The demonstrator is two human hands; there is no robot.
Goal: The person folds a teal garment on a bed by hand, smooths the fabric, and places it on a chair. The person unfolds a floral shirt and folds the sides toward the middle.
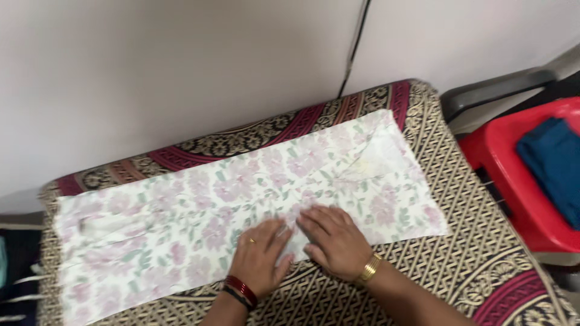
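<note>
Floral cloth [229,205], white with pink flowers, lies spread lengthwise across the desk [483,241], which is draped in a black, cream and maroon patterned cover. It looks folded into a long strip already; far-right end shows a diagonal fold.

Left hand [258,258]: flat, palm down, fingers spread on the cloth's near edge, gripping nothing. Red bangles and a ring on it.

Right hand [333,240]: also flat and open, just beside the left, fingertips nearly touching, pressing the same spot. Gold bracelet on the wrist.

Step in hand, by my read: smoothing or creasing the cloth at mid-length. Next move likely calls for pinching an edge and keeping the layers aligned.

Right of the desk: red plastic chair [513,181] with a folded dark-blue cloth [553,163] on it.

No packages, labels or signs visible; left edge is blurry, can't tell what sits there.
</note>
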